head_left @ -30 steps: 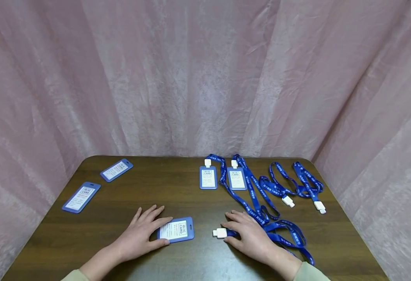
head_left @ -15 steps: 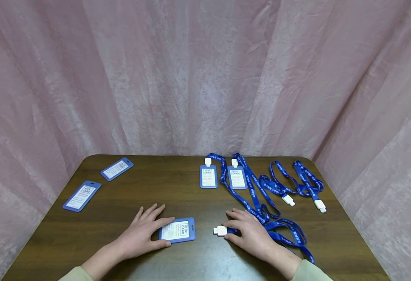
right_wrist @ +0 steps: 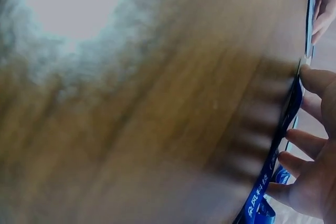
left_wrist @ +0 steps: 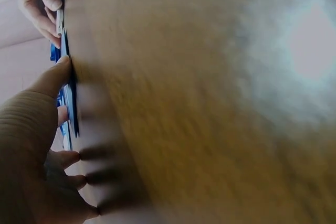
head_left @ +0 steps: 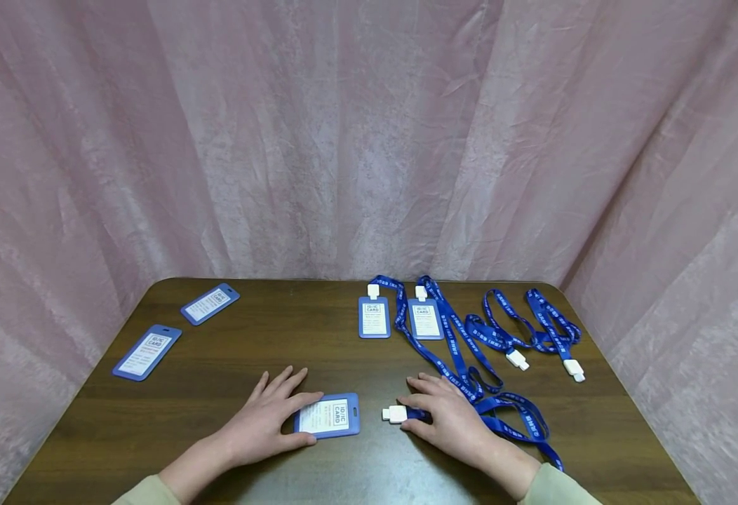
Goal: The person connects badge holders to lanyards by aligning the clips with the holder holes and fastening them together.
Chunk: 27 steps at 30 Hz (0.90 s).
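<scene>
Badge holder in the left hand, lanyard in the right, both in the lower middle of the head view

The left hand [head_left: 258, 429] has a narrow grip, thumb and index finger across the long edges of the blue badge holder [head_left: 337, 415], which lies low over the wooden table [head_left: 318, 337], slot end bare; the right hand [head_left: 450, 426] pinches the lanyard [head_left: 532, 423] just behind its white clip [head_left: 397, 414], whose tip points left at the slot, well short of touching. The holder should be light, thin and fairly stiff, its smooth face perhaps slippery, so the long edges look the surest hold; the strap seems soft and limp, so it should steer best from beside the hard clip; neither looks fragile
</scene>
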{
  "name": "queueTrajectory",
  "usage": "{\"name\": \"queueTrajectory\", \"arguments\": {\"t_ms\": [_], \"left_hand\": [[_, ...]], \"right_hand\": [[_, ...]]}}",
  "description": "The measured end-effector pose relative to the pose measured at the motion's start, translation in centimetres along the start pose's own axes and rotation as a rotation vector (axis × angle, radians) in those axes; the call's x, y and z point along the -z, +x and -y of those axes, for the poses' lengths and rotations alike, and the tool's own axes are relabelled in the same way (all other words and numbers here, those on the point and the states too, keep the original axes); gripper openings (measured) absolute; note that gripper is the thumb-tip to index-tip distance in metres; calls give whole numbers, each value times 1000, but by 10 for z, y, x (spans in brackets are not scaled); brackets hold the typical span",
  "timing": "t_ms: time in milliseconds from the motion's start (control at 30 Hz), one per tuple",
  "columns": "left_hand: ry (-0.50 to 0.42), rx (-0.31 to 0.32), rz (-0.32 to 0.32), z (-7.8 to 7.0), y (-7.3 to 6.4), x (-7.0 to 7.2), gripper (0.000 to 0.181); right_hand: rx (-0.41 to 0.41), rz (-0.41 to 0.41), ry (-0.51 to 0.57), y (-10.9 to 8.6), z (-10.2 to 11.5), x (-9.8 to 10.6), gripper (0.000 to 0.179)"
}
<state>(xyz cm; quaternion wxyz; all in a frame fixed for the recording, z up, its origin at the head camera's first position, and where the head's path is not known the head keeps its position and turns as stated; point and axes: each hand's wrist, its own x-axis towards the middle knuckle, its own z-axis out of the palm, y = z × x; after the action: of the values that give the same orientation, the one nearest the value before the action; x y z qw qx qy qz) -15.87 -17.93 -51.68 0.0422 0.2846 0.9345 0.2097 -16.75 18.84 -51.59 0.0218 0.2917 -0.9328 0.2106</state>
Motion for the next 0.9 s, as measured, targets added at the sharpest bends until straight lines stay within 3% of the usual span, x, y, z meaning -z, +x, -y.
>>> {"name": "queueTrajectory", "arguments": {"t_ms": [467, 900], "left_hand": [[12, 18, 19, -4, 7, -2, 68], [27, -16, 27, -9, 14, -6, 69]], "right_hand": [[-14, -21, -11, 3, 1, -1, 33], [13, -28, -31, 10, 8, -2, 28]]}}
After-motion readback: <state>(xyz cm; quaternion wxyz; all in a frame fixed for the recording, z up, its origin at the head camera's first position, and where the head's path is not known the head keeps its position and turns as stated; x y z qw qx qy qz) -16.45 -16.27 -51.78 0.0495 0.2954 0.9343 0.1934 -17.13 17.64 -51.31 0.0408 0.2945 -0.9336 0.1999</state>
